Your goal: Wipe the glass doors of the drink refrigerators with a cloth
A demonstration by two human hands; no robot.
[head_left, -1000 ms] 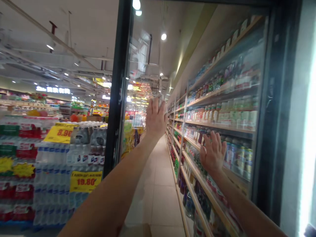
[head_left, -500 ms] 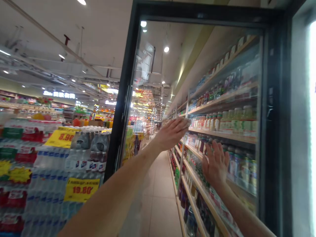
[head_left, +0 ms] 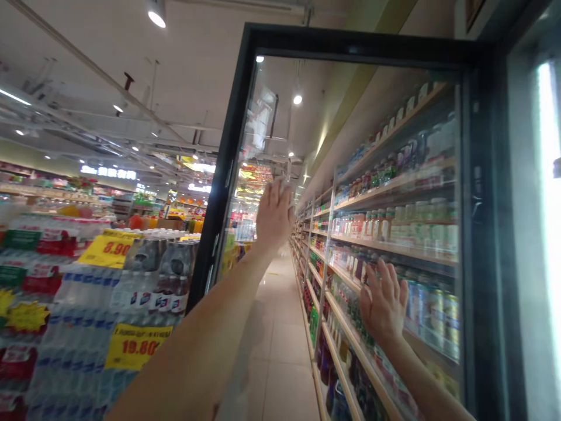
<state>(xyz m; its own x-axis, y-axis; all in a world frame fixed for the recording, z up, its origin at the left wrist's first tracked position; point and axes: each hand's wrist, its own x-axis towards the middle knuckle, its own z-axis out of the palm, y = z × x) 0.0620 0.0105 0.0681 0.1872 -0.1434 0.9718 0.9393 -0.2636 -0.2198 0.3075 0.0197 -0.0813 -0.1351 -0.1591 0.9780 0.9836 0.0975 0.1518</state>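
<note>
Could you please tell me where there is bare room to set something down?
Seen through the glass door, the tiled floor looks bare between the left forearm and the shelves. Those shelves are crowded with bottles, and stacked drink packs fill the lower left.

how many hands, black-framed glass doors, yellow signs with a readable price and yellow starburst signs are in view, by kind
Hands: 2 (left hand, right hand)
Black-framed glass door: 1
Yellow price signs: 2 (8.90 sign, 19.80 sign)
Yellow starburst signs: 2, one cut by the left edge
Total: 7
</note>
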